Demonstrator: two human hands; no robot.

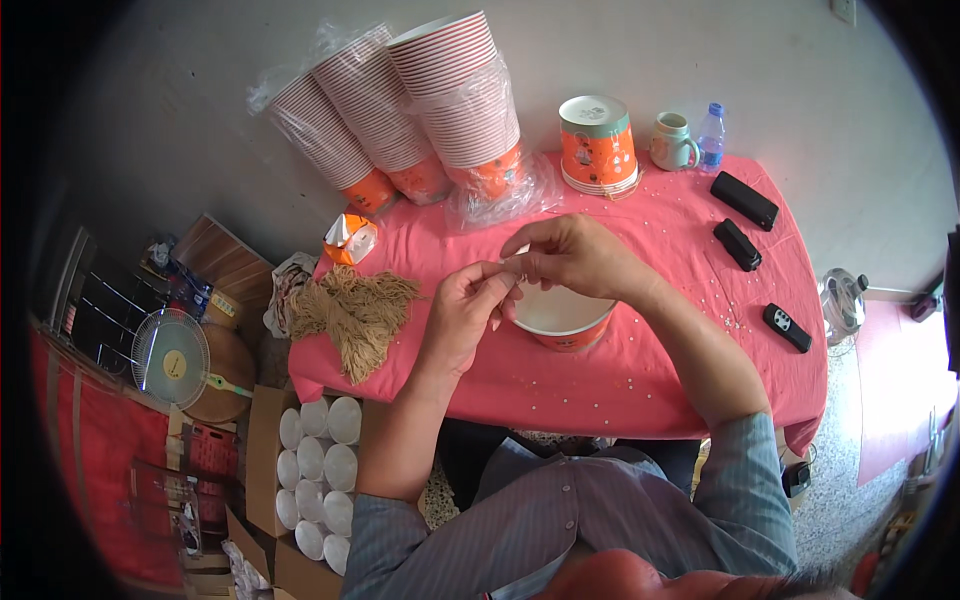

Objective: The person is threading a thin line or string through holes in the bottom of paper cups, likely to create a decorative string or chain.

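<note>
Have left hand [462, 305] and right hand [580, 258] together at the fingertips, over the left rear of the orange paper bucket [572, 343]. See left thumb against bent fingers, right thumb and forefinger curved in to meet them. Can't tell whether either is closed on something — too small to make out (and half hidden by the fingers). Find the bucket upright on the pink tablecloth [480, 385], mouth up, pale inside, partly covered by right hand. Can't tell about actual contact with the rim.

Left of left hand: got a brown string bundle [352, 312], with an orange tissue packet [350, 239] just behind. At the back, note tall bucket stacks [455, 95] in clear plastic, then an upside-down bucket [597, 150], a pale mug [672, 145] and a bottle [711, 140]. Right side: see a black remote [787, 328] — plus white specks [733, 323] over the cloth.
</note>
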